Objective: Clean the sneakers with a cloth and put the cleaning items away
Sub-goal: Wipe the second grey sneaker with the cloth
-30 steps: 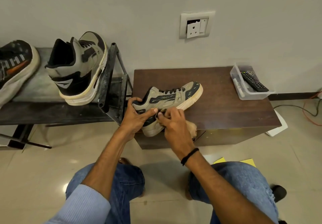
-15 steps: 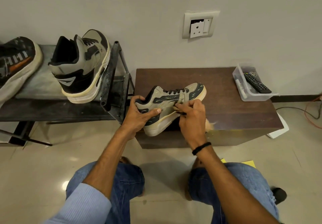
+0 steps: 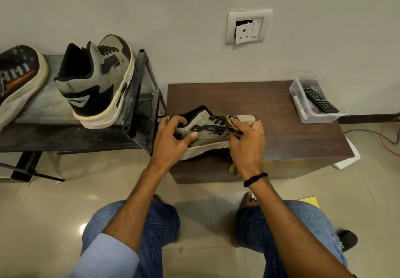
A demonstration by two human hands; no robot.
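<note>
Head view: just left of centre, a tan-and-black sneaker [image 3: 207, 132] lies tilted on its side over the 8 o'clock corner of a dark wooden table [image 3: 281, 115], toe toward 2 o'clock. The left hand [image 3: 171, 141] grips its heel, fingers curled over the collar and thumb pressed on the side panel. The right hand [image 3: 246, 141] is bunched around a brownish cloth [image 3: 233, 127] and presses it onto the laces and forefoot; a frayed end hangs below the wrist. At the table's 2 o'clock corner sits a clear tray [image 3: 311, 119] holding a remote [image 3: 319, 101]. At 9 o'clock from the hands, the matching sneaker [image 3: 97, 87] stands on a metal rack [image 3: 65, 136], with another shoe [image 3: 17, 82] beside it at the frame's edge.
</note>
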